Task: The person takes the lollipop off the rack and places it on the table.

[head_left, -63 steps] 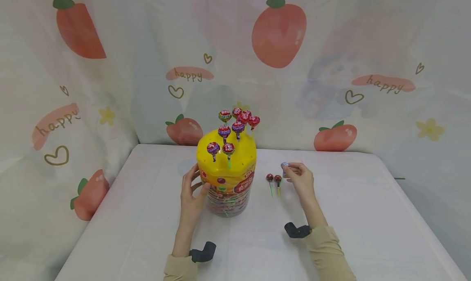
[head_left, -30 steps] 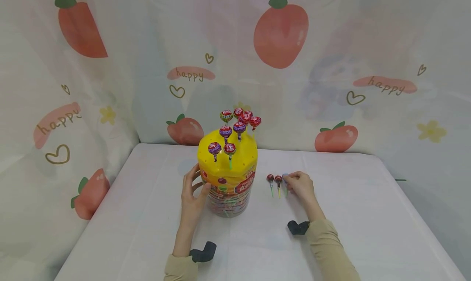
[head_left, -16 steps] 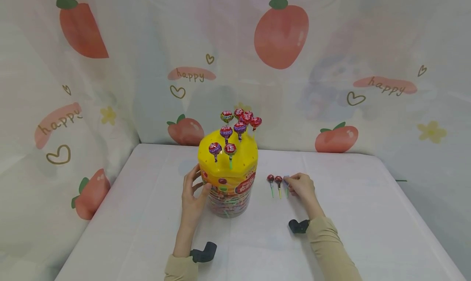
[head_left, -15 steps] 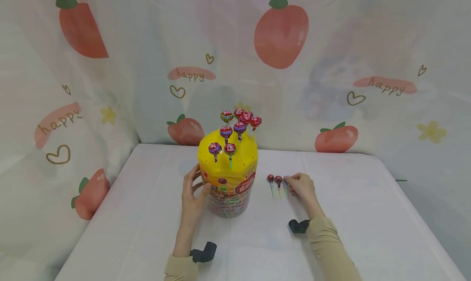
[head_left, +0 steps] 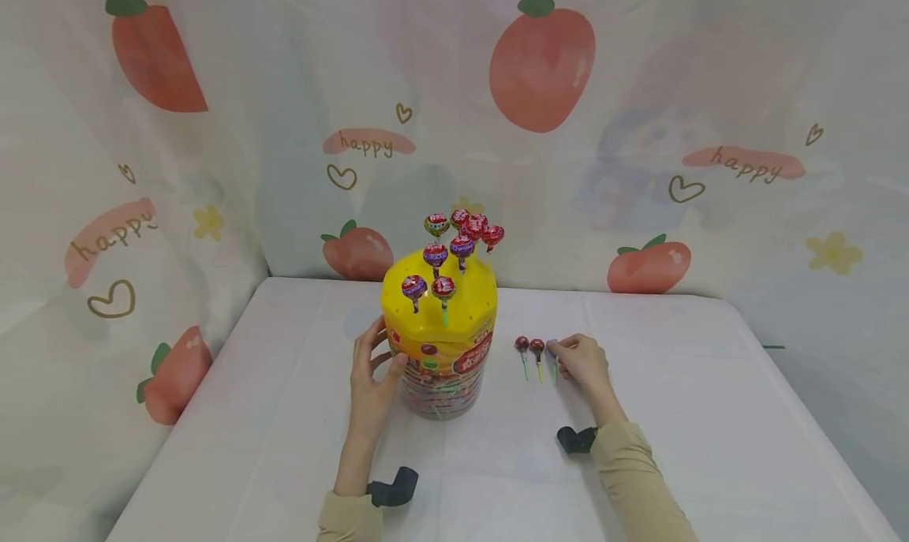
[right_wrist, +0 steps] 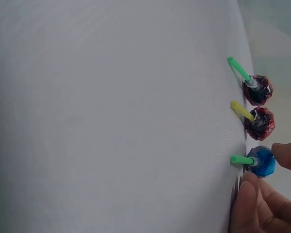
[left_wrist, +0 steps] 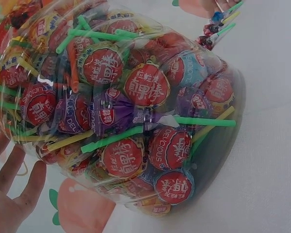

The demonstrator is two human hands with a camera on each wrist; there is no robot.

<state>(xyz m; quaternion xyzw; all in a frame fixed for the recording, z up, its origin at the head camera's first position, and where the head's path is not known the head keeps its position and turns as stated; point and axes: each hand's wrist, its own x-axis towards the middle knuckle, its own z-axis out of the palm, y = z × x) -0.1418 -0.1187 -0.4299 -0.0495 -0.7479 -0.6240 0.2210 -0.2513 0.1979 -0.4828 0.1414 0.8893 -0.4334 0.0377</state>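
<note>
- The clear jar (head_left: 443,392) of wrapped candy stands upright on the white tabletop (head_left: 682,384), a little nearer the left edge than the right.
- Its yellow lid (head_left: 469,309) carries a cluster of upright lollipops (head_left: 435,255), their wrappers red, purple and green.
- The left hand (head_left: 371,378) rests against the jar's left side, thumb toward the front, fingers spread and fairly straight rather than clenched.
- The right hand (head_left: 584,362) pinches the blue lollipop (right_wrist: 263,162) by its head, between thumb and fingers, low at the tabletop.
- Just beside it lie two dark red lollipops, one on a yellow stick (right_wrist: 260,124), the other on a green stick (right_wrist: 258,90).
- All three form a row between the jar and the right hand, heads toward the far edge of the tabletop, sticks toward the near one.
- A black device (head_left: 396,487) sits at each wrist, beside tan sleeves (head_left: 635,471).
- A peach-printed backdrop (head_left: 454,61) hangs behind the far edge.
</note>
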